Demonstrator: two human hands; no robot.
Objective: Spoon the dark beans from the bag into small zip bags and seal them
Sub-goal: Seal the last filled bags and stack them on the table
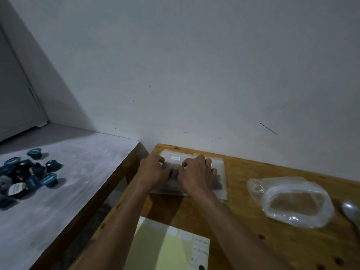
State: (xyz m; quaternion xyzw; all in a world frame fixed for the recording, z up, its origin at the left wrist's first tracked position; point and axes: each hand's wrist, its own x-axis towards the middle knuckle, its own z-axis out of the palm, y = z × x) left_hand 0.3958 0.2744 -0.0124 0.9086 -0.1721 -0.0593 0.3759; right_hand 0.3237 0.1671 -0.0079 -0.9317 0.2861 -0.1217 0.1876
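Fingers of both my hands are curled down onto a small zip bag (221, 178) near the far left corner of the wooden desk (243, 193). My left hand (153, 173) presses its left part, and my right hand (196, 177) lies just beside it, thumbs nearly touching at the middle. Whether my fingertips pinch the bag's strip or only press on it I cannot tell. Dark beans (219, 183) show through the clear plastic at the right of my right hand. A small white label (175, 158) sits on the bag stack between and just beyond my hands, close to the wall.

Toward the right edge of the desk lies the open clear bag (292, 201), well apart from my hands, its mouth rolled wide and a brownish mass inside. A metal spoon (351, 209) rests just beside it at the right edge, partly cut off. At the near edge lies a pale yellow sheet (155, 246) with small white labels along its right side.

Left of the desk, across a gap, stands a white-topped table (78, 182) with a cluster of dark blue capsules (27, 176) near its left edge
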